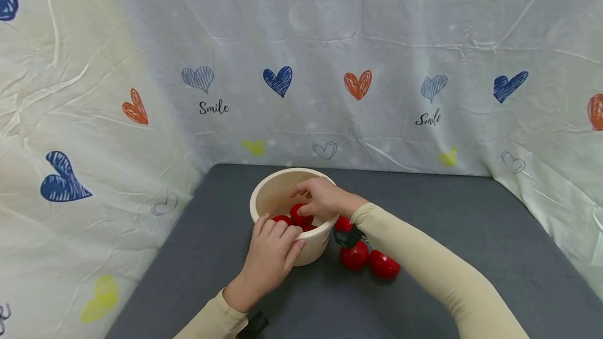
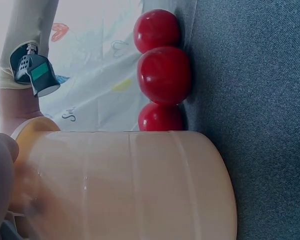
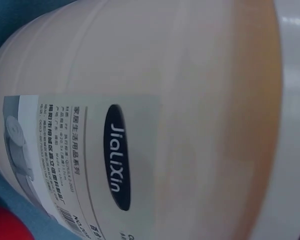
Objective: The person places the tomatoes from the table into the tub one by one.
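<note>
A cream plastic bucket [image 1: 308, 250] stands upright with several glossy red round fruits [image 1: 301, 215] inside. My left hand [image 1: 268, 255] grips its near rim, fingers over the edge and thumb outside. In the left wrist view part of that hand [image 2: 0, 175] shows at the bucket's rim. My right hand [image 1: 322, 198] reaches over the right rim into the bucket. Its thumb touches the topmost red fruit, while the bent fingers appear apart from it. The right wrist view shows only the bucket's labelled side [image 3: 190, 120], not the fingers.
Three more red fruits [image 1: 354, 255] lie on the dark grey table [image 1: 424, 208] just right of the bucket, beneath the right forearm. One red fruit [image 3: 7, 225] shows at the right wrist view's corner. A white curtain with hearts [image 1: 320, 114] hangs behind and at both sides.
</note>
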Available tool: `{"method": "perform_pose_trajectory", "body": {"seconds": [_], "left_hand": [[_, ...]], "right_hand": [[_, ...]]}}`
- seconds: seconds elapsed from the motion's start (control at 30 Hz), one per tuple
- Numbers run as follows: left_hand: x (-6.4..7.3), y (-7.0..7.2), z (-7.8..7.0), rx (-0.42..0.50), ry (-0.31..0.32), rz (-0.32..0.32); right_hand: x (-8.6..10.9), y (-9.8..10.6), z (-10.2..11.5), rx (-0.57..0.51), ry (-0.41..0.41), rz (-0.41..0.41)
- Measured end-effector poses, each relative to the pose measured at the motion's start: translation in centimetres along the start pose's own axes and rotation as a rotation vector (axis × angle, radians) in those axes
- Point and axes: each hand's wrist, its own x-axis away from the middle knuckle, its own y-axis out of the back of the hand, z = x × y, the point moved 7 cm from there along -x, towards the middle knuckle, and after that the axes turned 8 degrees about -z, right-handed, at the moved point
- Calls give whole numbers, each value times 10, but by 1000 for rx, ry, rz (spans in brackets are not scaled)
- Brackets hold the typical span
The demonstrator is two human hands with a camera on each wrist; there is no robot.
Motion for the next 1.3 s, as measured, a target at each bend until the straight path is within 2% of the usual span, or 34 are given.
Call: {"method": "perform_pose_trajectory", "body": {"seconds": [0.3, 0.4, 0.5, 0.7, 0.9, 1.07, 1.3], "left_hand": [[1, -2, 0, 8, 6, 10], [0, -3, 0, 10, 10, 19], [0, -4, 0, 13, 12, 31], [-1, -4, 1, 17, 20, 35], [-1, -3, 1, 22, 22, 23], [0, -3, 2, 17, 25, 16], [-1, -3, 2, 15, 36, 31]], "right_hand": [[4, 4, -2, -13, 1, 2], [9, 15, -3, -29, -12, -23], [17, 33, -8, -62, -27, -88], [37, 70, -30, -62, -34, -217], [69, 91, -69, -80, -104, -242], [101, 91, -101, -74, -140, -230], [143, 63, -134, -132, -162, -152]]}}
